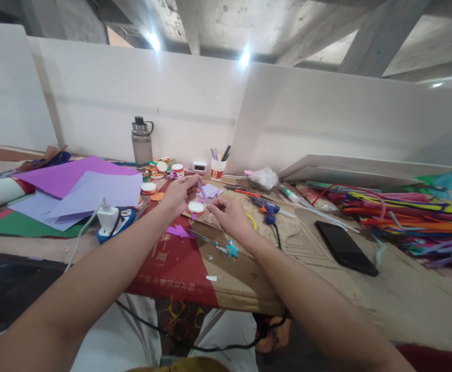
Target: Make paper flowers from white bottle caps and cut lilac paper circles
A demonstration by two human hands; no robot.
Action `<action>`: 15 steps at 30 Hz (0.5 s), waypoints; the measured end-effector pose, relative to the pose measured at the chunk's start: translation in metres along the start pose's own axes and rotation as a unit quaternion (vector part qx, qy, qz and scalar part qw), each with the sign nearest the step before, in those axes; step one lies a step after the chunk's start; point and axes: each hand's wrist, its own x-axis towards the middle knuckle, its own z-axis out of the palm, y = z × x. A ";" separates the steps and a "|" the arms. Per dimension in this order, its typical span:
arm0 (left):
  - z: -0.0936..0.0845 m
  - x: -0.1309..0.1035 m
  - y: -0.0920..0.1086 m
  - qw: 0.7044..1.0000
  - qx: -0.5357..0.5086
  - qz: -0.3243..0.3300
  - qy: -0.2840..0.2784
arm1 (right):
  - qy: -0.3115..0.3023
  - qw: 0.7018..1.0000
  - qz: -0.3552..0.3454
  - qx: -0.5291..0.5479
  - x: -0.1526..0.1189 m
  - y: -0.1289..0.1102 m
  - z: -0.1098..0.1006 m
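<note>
My left hand (pixel 182 193) pinches the upper end of a narrow light purple strip (pixel 201 191) above the table. My right hand (pixel 231 216) has its thumb and fingers pressed together by the lower right of the strip; what they grip is too small to make out. Between my hands lies a round white disc with a red rim (pixel 195 207), a bit of purple at its lower edge. Light purple paper pieces (pixel 212 190) lie just behind. Bright purple scraps (pixel 180 231) and a pen with a teal star-shaped end (pixel 231 249) are in front.
Purple sheets (pixel 94 194) and a power strip (pixel 122 223) lie left. Behind stand a bottle (pixel 142 147) and a pen cup (pixel 217 169). A blue glue gun (pixel 269 211), a black phone (pixel 345 248) and colourful pipe cleaners (pixel 416 217) are right.
</note>
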 end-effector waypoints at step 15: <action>-0.002 0.003 -0.001 0.996 -0.050 -0.045 0.050 | -0.012 1.000 0.002 0.008 -0.002 -0.005 0.000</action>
